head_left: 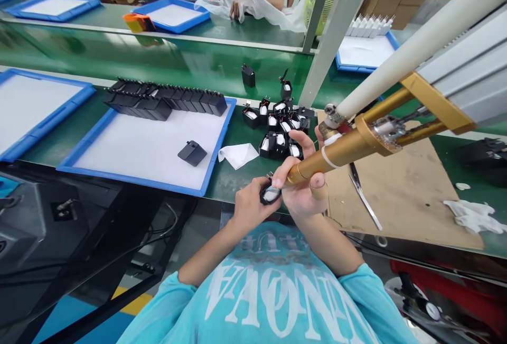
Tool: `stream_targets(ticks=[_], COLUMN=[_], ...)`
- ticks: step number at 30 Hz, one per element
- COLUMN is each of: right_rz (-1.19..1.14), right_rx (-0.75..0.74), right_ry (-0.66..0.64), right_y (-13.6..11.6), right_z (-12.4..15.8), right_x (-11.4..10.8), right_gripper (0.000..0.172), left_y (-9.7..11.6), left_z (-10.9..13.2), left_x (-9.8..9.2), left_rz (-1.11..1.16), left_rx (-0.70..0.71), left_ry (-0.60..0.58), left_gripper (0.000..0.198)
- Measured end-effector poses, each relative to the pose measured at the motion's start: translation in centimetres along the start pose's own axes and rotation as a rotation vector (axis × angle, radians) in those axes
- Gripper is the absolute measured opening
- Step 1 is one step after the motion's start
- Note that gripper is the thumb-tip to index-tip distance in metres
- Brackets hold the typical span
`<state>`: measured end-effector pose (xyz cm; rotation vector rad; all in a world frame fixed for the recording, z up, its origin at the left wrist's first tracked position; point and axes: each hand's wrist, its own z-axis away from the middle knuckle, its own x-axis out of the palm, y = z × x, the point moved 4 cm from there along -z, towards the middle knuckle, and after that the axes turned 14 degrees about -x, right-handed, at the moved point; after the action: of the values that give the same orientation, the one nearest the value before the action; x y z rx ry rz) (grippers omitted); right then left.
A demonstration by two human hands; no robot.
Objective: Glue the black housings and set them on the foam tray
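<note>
My left hand is closed around a small black charger housing with a white inside, held at the table's near edge. My right hand grips the gold nozzle of a dispensing gun whose tip meets that housing. The gun's gold frame and white tube run up to the right. Just beyond my hands lies a heap of open black housings. A blue tray with a white liner carries a row of closed black housings and one loose piece.
A folded white cloth lies beside the tray. Cardboard sheet with tweezers is at right, crumpled tissue further right. A metal post stands behind. Another person's hand holds plastic film across the line. More blue trays sit left.
</note>
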<state>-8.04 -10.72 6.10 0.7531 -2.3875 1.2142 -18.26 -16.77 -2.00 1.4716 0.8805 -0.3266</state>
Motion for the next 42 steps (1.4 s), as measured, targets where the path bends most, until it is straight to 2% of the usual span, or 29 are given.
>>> stream_targets(ticks=[3,5,7,9,12,16,21,24,27,29,31,35,37,39,42], right_rz=[-0.058,-0.083,-0.091,-0.097,-0.092,-0.039,-0.015,-0.014,-0.009,-0.041,-0.085,-0.110,-0.111,-0.099,-0.075], right_rx=[-0.014,-0.022,-0.022,-0.026,-0.055,-0.090,-0.118,-0.124,-0.121,-0.127,-0.139,-0.131,-0.120,-0.107,-0.095], right_ry=[-0.010,-0.021,-0.019,-0.011,-0.001,0.025,0.062,0.087,0.093,0.089,0.079,0.072,0.081,0.090,0.078], right_y=[0.0,0.1,0.2,0.2,0.1,-0.3,-0.6,-0.7,-0.7,-0.7,-0.8,-1.0,-1.0,-1.1,-1.3], right_z=[0.1,0.2,0.2,0.1,-0.2,-0.6,-0.7,-0.7,-0.7,-0.7,-0.7,-0.8,-0.7,-0.7,-0.7], right_x=[0.0,0.0,0.0,0.0,0.1,-0.9,-2.9,-3.7,-4.0,-4.1,-4.2,-4.6,-4.9,-5.1,-5.1], right_gripper=[0.035,0.030,0.033,0.044,0.051,0.044,0.040,0.042,0.040,0.039,0.037,0.037,0.039,0.042,0.043], left_y=[0.4,0.5,0.5,0.4,-0.4,-1.9,-2.0,-1.4,-1.3,-1.3,-1.0,0.3,0.7,1.0,1.0], left_z=[0.0,-0.1,-0.2,-0.3,-0.5,-1.0,-2.2,-2.7,-3.1,-3.2,-3.1,-2.3,-1.7,-1.3,-0.7], left_x=[-0.1,-0.2,-0.3,-0.3,-0.1,-0.1,-0.4,0.1,0.6,0.6,0.1,-1.0,-1.2,-1.2,-0.9], left_rz=[0.042,0.047,0.034,0.000,-0.093,-0.135,0.113,0.322,0.391,0.345,0.229,-0.066,-0.141,-0.172,-0.132], left_rx=[0.078,0.089,0.079,0.068,0.037,0.033,-0.038,-0.097,-0.132,-0.106,-0.027,0.130,0.169,0.195,0.194], left_ry=[0.085,0.092,0.071,0.040,-0.053,-0.180,-0.374,-0.457,-0.415,-0.350,-0.316,-0.395,-0.396,-0.324,-0.143], left_gripper=[0.038,0.038,0.038,0.040,0.040,0.038,0.054,0.040,0.025,0.024,0.028,0.049,0.056,0.052,0.037])
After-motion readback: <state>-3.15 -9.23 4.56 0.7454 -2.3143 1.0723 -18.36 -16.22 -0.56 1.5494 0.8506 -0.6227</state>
